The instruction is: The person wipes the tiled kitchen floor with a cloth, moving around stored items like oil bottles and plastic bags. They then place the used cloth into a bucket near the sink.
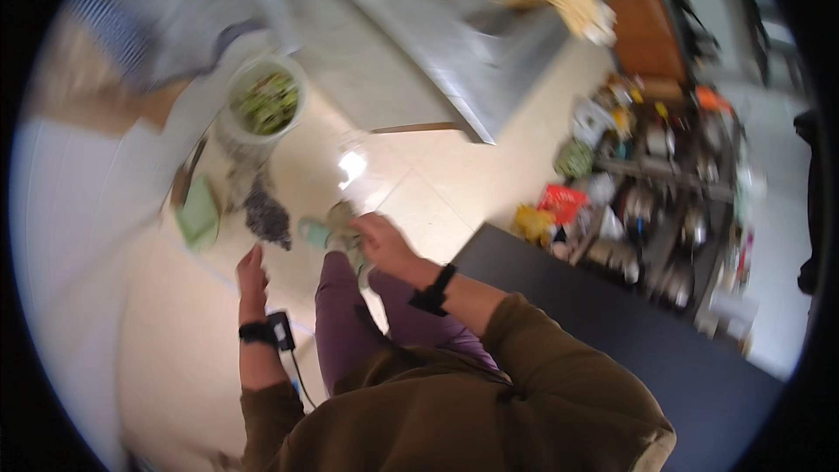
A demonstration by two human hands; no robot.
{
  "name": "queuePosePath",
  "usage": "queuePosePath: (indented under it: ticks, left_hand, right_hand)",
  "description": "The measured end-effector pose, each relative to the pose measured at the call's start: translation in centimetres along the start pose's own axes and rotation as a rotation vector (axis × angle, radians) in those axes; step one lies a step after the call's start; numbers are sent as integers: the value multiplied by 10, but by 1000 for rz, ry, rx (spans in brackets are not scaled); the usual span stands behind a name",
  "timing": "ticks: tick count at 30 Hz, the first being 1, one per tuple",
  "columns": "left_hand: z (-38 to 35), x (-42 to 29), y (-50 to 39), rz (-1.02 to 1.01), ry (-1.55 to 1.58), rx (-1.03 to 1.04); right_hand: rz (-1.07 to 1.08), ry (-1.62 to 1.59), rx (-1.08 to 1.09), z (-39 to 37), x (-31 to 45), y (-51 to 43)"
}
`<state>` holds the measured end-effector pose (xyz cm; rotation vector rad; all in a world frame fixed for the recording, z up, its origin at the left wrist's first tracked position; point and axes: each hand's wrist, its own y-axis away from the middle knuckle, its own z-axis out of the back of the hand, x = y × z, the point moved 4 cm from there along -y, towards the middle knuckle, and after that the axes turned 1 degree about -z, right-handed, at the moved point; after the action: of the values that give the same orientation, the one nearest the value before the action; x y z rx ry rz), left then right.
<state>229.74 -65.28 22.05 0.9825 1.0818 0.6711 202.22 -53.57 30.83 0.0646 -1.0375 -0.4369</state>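
Observation:
My left hand [252,274] hangs low on the left, its fingers loosely curled and blurred. Just beyond it on the tiled floor lies a dark speckled bundle [267,215], perhaps cloth or a mesh bag. My right hand [387,241] is in front of my legs, with bent fingers pointing down. Behind its fingers show a mint-green slipper [314,233] and a greyish form, too blurred to name. I cannot make out anything held in either hand. A black band is strapped on each wrist.
A pale bin [298,121] with green vegetable scraps [267,105] stands ahead left, near a light-green dustpan [198,216]. Ahead runs a steel counter [406,19]. A dark flat surface [564,295] lies close on my right, beside a crowded shelf rack [662,174].

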Motion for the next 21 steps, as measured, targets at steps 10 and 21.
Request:
queuePosePath:
  ticks: [10, 21]
  left_hand:
    - [-84, -13, 88, -118, -152, 423]
    - [-73, -35, 121, -379, 116, 223]
  right_hand:
    - [-106, -369, -250, -5, 20, 23]
    - [-195, -599, -505, 46, 26, 21]
